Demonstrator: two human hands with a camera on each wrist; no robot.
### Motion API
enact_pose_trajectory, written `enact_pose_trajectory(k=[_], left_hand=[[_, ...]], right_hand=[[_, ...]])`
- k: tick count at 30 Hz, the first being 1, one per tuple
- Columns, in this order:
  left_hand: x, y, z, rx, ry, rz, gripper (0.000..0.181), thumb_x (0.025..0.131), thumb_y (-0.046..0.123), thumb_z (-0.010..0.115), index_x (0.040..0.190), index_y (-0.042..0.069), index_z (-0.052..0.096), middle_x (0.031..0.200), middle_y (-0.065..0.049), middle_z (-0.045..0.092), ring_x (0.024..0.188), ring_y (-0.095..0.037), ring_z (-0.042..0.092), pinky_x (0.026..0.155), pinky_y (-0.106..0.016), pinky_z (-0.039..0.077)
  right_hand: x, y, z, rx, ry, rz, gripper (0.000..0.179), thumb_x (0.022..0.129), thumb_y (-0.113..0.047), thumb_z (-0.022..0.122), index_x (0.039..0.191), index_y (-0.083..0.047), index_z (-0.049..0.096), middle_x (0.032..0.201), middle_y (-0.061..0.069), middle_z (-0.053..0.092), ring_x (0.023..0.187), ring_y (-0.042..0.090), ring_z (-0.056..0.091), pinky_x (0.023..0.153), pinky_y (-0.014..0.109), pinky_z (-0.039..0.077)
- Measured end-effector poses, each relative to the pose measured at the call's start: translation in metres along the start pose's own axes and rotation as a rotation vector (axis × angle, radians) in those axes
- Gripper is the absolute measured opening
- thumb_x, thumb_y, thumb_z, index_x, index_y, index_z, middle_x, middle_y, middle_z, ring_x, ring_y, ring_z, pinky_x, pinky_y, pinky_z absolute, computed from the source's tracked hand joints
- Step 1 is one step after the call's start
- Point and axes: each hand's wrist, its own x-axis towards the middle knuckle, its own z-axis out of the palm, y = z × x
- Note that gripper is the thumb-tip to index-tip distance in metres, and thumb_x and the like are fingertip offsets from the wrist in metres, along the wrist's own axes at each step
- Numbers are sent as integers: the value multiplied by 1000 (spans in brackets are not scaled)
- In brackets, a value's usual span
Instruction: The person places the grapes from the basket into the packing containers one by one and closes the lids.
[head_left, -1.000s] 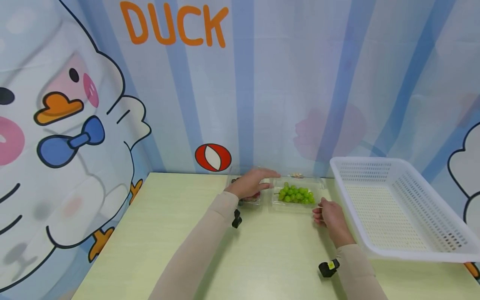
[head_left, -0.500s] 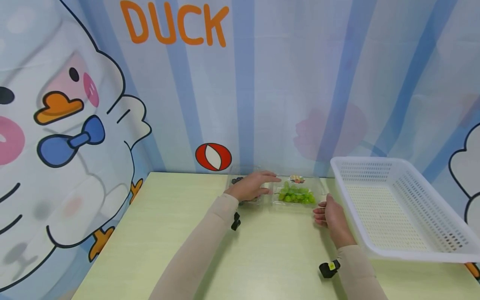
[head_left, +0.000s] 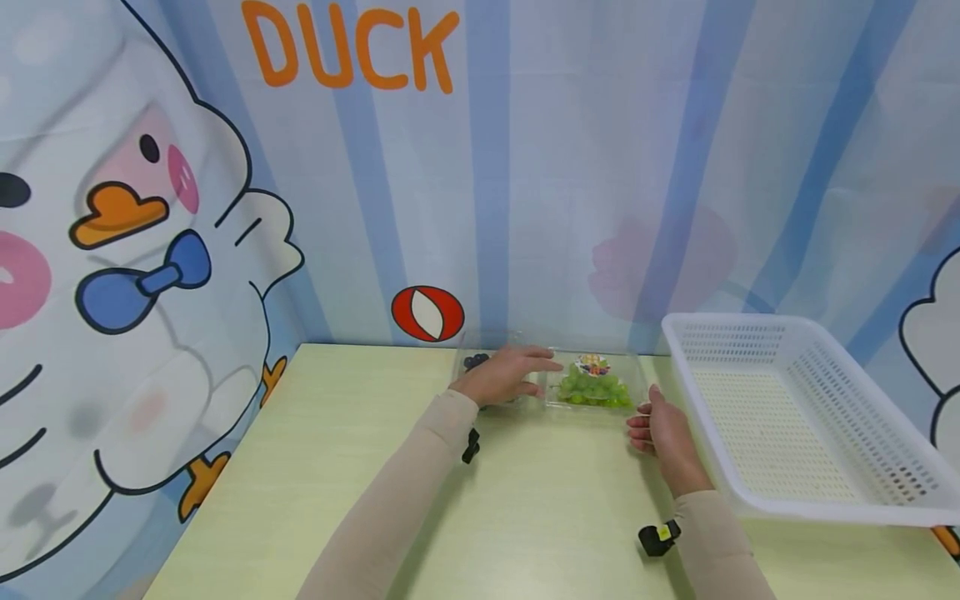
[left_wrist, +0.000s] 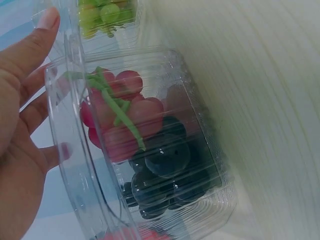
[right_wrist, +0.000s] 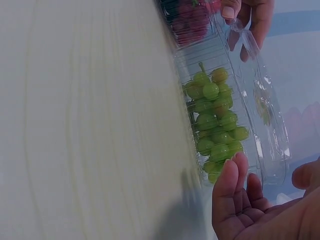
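Note:
A clear plastic clamshell box point(head_left: 551, 401) holds a bunch of green grapes point(right_wrist: 215, 120). Its lid point(right_wrist: 272, 145) is partly raised and leans over the fruit. At the lid's left corner, my left hand point(head_left: 501, 377) has its thumb in front and fingers behind, pinching the plastic. Under that hand stands another clear box point(left_wrist: 165, 57) with red grapes point(left_wrist: 120, 142) and dark grapes point(left_wrist: 170, 155), partly hidden in the head view. My right hand point(head_left: 667, 433) is beside the grape box's right end, fingers loosely bent, nothing seen between them.
A large white plastic basket point(head_left: 795, 507) with perforated walls stands at the right, near my right forearm. Behind the pale wooden table point(head_left: 360, 400) hangs a printed cloth backdrop point(head_left: 525, 167), close to the boxes' rear side.
The green grape box's lid has tilted down toward me, its label now lower over the grapes. My left fingers have dipped with it. My right hand has shifted slightly.

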Motion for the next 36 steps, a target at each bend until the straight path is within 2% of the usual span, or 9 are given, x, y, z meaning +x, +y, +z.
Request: enact_pose_trajectory(k=[3, 6, 12, 15, 22, 31, 36], left_hand=[[-1, 2, 0, 25, -11, -18, 60, 94, 28, 72, 150, 21, 52, 159, -9, 43, 143, -24, 46, 118, -66, 24], [-1, 3, 0, 53, -20, -29, 61, 93, 30, 72, 150, 23, 52, 159, -7, 43, 143, -22, 46, 118, -66, 23], [0, 4, 2, 109, -28, -27, 63, 91, 32, 74, 150, 25, 53, 157, -7, 45, 131, -17, 58, 118, -67, 23], [1, 4, 2, 167, -34, -14, 63, 91, 35, 73, 150, 25, 52, 156, -6, 46, 131, -16, 58, 117, -66, 25], [2, 6, 2, 259, -43, 13, 61, 93, 38, 70, 150, 26, 51, 155, -5, 47, 132, -17, 57, 116, -65, 28], [2, 6, 2, 262, -55, 25, 62, 93, 37, 71, 150, 24, 52, 155, -7, 46, 132, -18, 57, 120, -64, 21], [3, 7, 2, 266, -63, 29, 62, 92, 37, 72, 149, 23, 53, 157, -8, 45, 140, -20, 50, 121, -63, 18]], right_hand=[[0, 0, 1, -7, -3, -2, 63, 110, -46, 25, 128, 10, 46, 76, -3, 63, 60, 6, 61, 61, 24, 56], [1, 0, 1, -10, 4, 1, 54, 110, -39, 27, 125, 9, 47, 75, -3, 64, 59, 5, 61, 59, 23, 56], [2, 0, 3, -3, 18, 0, 37, 106, -24, 32, 116, 7, 50, 72, -4, 64, 57, 4, 60, 56, 22, 55], [3, 0, 4, -15, 29, 0, 32, 103, -19, 34, 112, 6, 51, 71, -3, 64, 56, 4, 60, 55, 22, 55], [4, 2, 5, -41, 32, -10, 32, 102, -18, 35, 113, 7, 53, 72, -3, 65, 58, 5, 60, 56, 23, 56], [4, 2, 5, -32, 28, -17, 31, 102, -16, 35, 111, 8, 53, 72, -3, 65, 57, 4, 60, 56, 22, 56], [4, 1, 6, -46, 37, -22, 32, 102, -15, 34, 112, 9, 53, 74, -2, 65, 58, 4, 60, 57, 21, 56]])
